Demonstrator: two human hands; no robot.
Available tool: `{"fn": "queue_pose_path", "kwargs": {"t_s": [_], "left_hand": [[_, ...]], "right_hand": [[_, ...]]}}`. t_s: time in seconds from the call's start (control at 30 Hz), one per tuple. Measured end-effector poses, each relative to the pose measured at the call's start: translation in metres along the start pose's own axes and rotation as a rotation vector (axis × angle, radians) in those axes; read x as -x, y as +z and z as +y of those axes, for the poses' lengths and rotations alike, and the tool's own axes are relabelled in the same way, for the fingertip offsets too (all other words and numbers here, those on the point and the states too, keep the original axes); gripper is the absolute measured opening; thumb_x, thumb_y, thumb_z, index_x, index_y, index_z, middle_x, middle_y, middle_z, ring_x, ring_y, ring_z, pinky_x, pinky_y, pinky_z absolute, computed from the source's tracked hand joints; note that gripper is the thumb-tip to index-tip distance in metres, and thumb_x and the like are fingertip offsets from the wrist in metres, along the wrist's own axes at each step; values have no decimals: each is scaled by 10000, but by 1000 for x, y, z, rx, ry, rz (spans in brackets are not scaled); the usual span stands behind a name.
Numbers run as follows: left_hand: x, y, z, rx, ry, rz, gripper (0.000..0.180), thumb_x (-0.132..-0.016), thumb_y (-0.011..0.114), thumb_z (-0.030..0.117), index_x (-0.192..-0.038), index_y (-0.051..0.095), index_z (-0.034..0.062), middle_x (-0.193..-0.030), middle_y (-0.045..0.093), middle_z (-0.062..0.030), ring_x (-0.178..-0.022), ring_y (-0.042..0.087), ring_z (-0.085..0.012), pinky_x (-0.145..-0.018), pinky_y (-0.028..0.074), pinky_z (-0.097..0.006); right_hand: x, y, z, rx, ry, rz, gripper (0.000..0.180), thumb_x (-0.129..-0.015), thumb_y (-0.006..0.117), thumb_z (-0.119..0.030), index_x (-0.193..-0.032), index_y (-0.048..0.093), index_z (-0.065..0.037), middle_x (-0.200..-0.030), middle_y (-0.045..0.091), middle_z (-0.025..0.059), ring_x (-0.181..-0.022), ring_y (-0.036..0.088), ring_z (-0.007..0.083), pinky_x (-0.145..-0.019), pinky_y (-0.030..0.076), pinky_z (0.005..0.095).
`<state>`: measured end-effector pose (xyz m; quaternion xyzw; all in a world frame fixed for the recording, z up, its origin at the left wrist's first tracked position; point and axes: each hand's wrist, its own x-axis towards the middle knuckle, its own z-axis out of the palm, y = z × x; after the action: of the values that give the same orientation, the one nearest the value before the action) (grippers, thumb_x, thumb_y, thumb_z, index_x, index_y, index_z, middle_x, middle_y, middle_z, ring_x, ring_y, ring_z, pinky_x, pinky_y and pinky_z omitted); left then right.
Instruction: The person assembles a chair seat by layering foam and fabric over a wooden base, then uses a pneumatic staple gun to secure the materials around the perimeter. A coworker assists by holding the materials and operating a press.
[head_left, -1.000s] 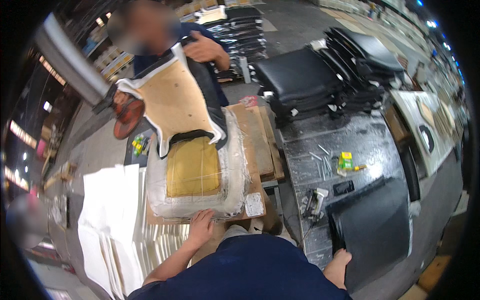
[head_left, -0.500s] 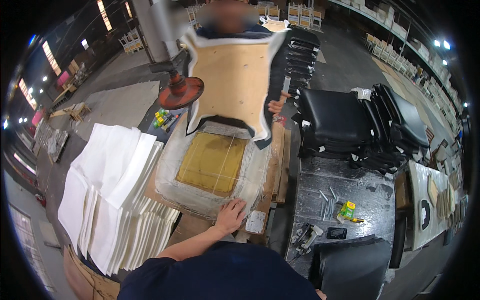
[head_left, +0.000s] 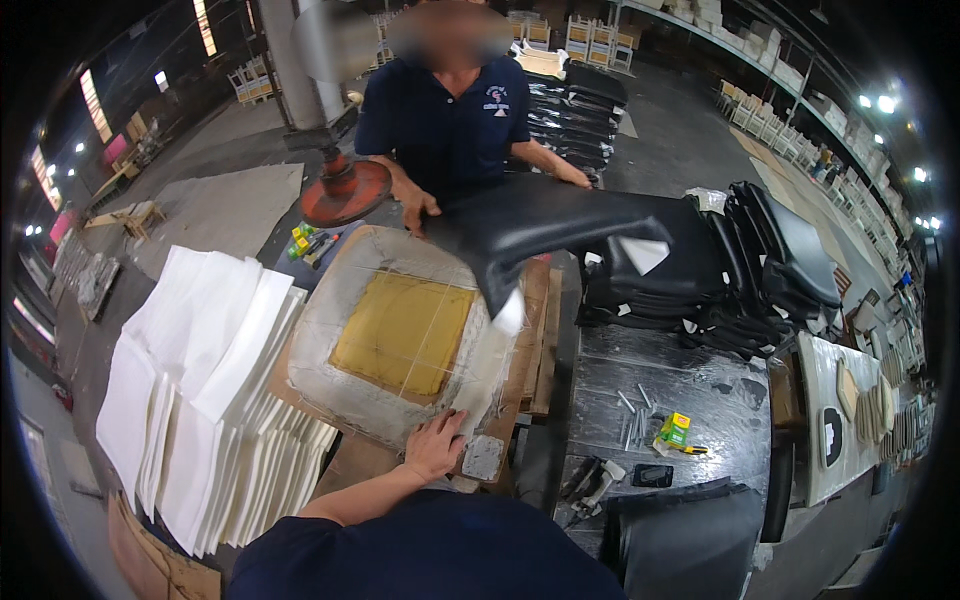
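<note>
From my far seat, I have the left hand (head_left: 434,447) on the near rim of the pad (head_left: 405,330), which lies right in front. The fingers are loose and spread, with nothing in their grip. I can't see the right hand, so I can't tell what it does. To do this well, I think I should press softly and flat, at the rim only, off the yellow middle.

Take the pad as a clock. At 12, a worker (head_left: 445,125) holds a black seat (head_left: 560,215). Its corner hangs over the pad's edge near 2 and hides a bit; I can't tell if they touch. A red disc (head_left: 348,195) sits at 11. White sheets (head_left: 190,350) stand at 9. At 4, on the table (head_left: 690,385), are a box (head_left: 675,430) and a phone (head_left: 652,476).
</note>
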<state>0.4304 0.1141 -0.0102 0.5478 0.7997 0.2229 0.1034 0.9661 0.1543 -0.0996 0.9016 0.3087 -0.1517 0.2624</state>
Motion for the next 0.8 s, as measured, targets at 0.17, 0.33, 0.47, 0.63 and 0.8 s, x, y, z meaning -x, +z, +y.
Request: {"fn": "queue_pose_path", "kwargs": {"t_s": [0.17, 0.33, 0.47, 0.63, 0.8], "left_hand": [[0, -1, -2, 2, 2, -12, 582, -1029, 660, 363, -1577, 525, 219, -1527, 613, -133, -1321, 634, -403, -1091, 479, -562], [3, -1, -6, -79, -6, -33, 579, -1044, 629, 384, -1589, 513, 225, -1520, 615, -137, -1313, 637, -411, -1084, 483, -573], [6, -2, -9, -69, 8, -40, 607, -1051, 611, 396, -1614, 477, 214, -1539, 595, -137, -1314, 634, -402, -1081, 472, -600], [12, -7, -16, -69, 33, -41, 606, -1042, 615, 403, -1597, 486, 198, -1530, 595, -132, -1321, 631, -379, -1075, 473, -599], [14, -11, -19, -87, 18, -51, 613, -1024, 632, 420, -1573, 502, 181, -1503, 615, -137, -1310, 637, -379, -1064, 481, -595]], "right_hand": [[0, 7, 10, -67, 58, -5, 382, -1089, 483, -248, -1079, 830, -90, -1161, 810, 138, -1066, 766, 331, -856, 594, 462], [4, 12, 15, -153, 125, 1, 384, -1089, 485, -257, -1065, 826, -82, -1147, 808, 148, -1051, 762, 339, -853, 589, 472], [6, 12, 13, -223, 166, 20, 387, -1089, 486, -264, -1054, 822, -76, -1136, 807, 155, -1038, 758, 345, -850, 585, 480], [9, 11, 8, -338, 219, 43, 391, -1088, 488, -273, -1040, 818, -68, -1122, 805, 165, -1023, 754, 352, -847, 580, 489], [10, 14, 9, -457, 272, 76, 396, -1088, 490, -281, -1026, 813, -61, -1108, 803, 175, -1008, 749, 360, -844, 575, 499]]}}
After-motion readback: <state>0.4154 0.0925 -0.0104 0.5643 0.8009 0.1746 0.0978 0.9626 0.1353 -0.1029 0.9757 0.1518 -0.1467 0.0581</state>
